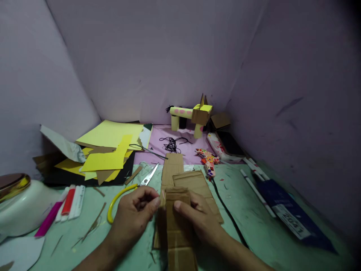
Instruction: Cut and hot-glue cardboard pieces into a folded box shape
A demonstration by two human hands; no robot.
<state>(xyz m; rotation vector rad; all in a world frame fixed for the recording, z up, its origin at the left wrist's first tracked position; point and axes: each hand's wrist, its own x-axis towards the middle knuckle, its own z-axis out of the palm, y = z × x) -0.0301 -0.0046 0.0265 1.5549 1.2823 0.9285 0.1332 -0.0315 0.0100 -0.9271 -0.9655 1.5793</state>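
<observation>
Currently both your hands grip the folded cardboard strip (178,222), which sits just right of the yellow-handled scissors (146,177).

- Your left hand (135,214) is narrow: thumb and fingertips pinch the strip's upper left edge.
- Your right hand (199,218) lies over the strip's right side, thumb pressed on its face. You cannot tell how the fingers sit behind it.
- The strip runs lengthwise toward you, creased across.
- Flat cardboard sheets (186,177) lie under and beyond the strip, also right of the scissors.
- Markers (69,201) lie left of the scissors, well apart.
- Yellow paper stack (109,146) sits beyond the scissors, to the left.
- Patterned glue gun (208,160) rests right of the scissors, past the sheets, black cord trailing.
- Cardboard animal figure (191,114) stands far beyond the scissors, near the wall.
</observation>
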